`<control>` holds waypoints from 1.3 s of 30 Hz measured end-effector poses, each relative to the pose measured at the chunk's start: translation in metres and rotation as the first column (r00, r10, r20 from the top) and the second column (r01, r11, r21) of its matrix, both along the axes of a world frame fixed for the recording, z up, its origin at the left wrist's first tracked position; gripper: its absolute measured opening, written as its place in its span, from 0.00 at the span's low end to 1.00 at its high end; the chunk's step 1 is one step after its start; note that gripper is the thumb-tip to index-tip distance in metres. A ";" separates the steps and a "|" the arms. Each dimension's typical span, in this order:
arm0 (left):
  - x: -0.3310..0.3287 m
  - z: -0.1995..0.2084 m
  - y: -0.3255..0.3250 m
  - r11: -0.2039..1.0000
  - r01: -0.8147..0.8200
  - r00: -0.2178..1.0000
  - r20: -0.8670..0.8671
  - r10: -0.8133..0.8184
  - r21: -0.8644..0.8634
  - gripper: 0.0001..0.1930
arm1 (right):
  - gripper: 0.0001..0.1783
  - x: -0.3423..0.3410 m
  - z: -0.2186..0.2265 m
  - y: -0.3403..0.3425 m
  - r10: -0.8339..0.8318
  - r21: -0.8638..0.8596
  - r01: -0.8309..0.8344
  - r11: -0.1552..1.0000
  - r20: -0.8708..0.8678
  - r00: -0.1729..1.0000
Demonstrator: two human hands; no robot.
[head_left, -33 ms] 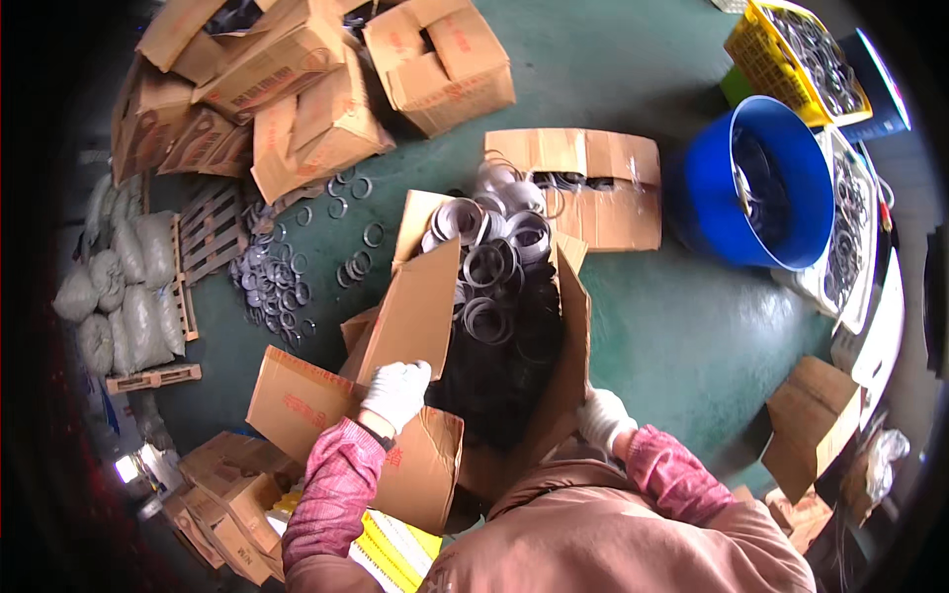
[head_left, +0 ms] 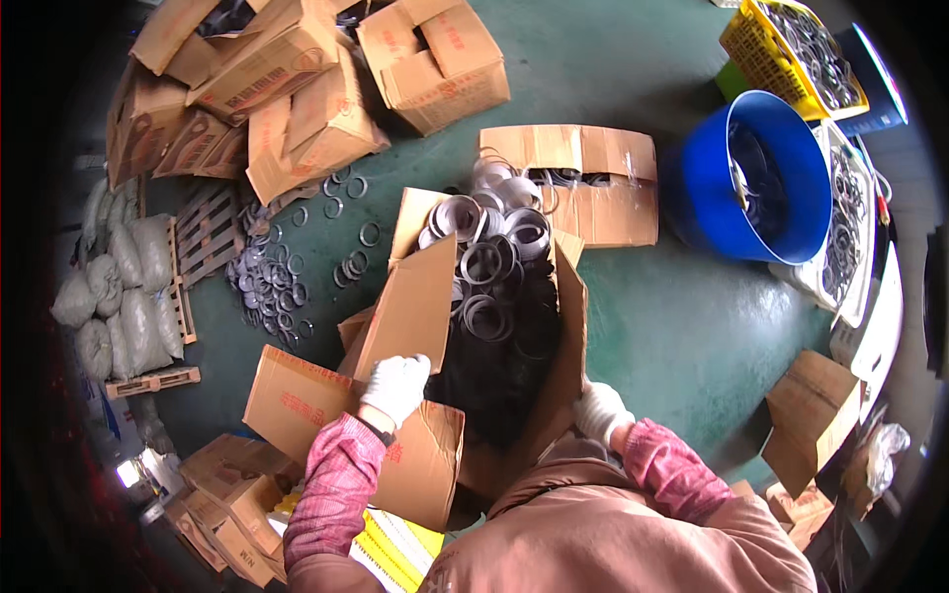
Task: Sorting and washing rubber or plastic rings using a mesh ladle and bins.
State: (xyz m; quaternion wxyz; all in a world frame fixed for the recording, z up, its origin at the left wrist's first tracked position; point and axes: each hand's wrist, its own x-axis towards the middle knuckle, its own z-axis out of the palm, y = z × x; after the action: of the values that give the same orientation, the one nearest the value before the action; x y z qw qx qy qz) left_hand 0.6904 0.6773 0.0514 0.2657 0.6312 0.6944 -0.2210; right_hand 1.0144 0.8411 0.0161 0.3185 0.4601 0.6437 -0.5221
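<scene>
Red characters mark two flaps (head_left: 301,381) at the near left of the open box (head_left: 410,306). Beyond the open box, to the left, stacked boxes (head_left: 306,143) and a separate box (head_left: 445,84) bear reddish print; nearer than it, leftward, a carton (head_left: 230,546) carries small dark letters.

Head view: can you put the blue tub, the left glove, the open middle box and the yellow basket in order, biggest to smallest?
Largest to smallest, as they look here:
1. open middle box
2. blue tub
3. yellow basket
4. left glove
</scene>
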 end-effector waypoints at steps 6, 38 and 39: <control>-0.023 -0.034 0.035 0.994 0.098 0.995 -0.022 -0.099 -0.051 0.08 | 0.16 -0.022 -0.015 0.014 0.081 -0.032 -0.080 0.996 0.031 0.996; -0.070 -0.020 0.139 0.883 -0.438 0.883 0.266 0.387 0.171 0.17 | 0.38 -0.019 0.013 0.054 -0.148 -0.149 0.147 0.978 0.002 0.989; -0.069 -0.018 0.139 0.857 -0.499 0.843 0.300 0.446 0.127 0.16 | 0.38 -0.013 0.012 0.051 -0.157 -0.142 0.155 0.978 0.002 0.988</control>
State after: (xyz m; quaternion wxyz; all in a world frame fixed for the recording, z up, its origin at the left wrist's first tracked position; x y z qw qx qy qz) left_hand 0.6210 0.8159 0.0334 0.3361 0.4863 0.8065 0.0073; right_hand 1.0014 0.8921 0.0281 0.3055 0.4829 0.5683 -0.5920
